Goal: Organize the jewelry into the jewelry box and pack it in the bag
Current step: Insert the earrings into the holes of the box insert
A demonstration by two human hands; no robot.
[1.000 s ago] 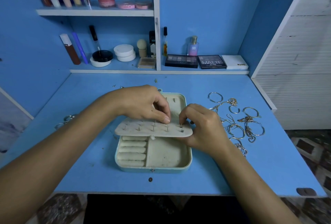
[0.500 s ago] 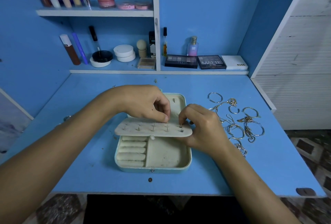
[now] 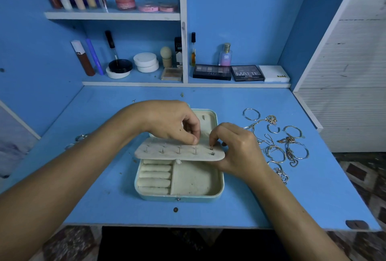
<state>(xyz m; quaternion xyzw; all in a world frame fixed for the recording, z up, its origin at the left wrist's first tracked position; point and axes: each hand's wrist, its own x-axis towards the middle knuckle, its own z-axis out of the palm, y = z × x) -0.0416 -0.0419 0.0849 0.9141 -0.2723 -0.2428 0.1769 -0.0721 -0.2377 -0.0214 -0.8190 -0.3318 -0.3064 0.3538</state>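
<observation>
An open light-blue jewelry box (image 3: 179,197) lies mid-desk, cream inside, with ring rolls (image 3: 155,177) at its left. A cream earring flap (image 3: 179,153) studded with posts lies across its middle. My left hand (image 3: 171,123) pinches an earring post on the flap's upper row. My right hand (image 3: 236,148) holds the flap's right end from below, its fingertips pinched at a small earring (image 3: 211,148). A second earring (image 3: 212,153) sits just below. Loose bracelets and chains (image 3: 277,146) lie to the right. No bag is in view.
Shelves at the back hold makeup palettes (image 3: 212,72), a perfume bottle (image 3: 225,55), jars and tubes. Small rings (image 3: 80,137) lie at the desk's left by my forearm. A round stud (image 3: 175,209) lies near the desk's front edge. A white slatted panel (image 3: 351,72) stands at right.
My left fingers have shifted slightly along the flap's upper row; the right hand stays pinched at the flap's right end. The box has not moved.
</observation>
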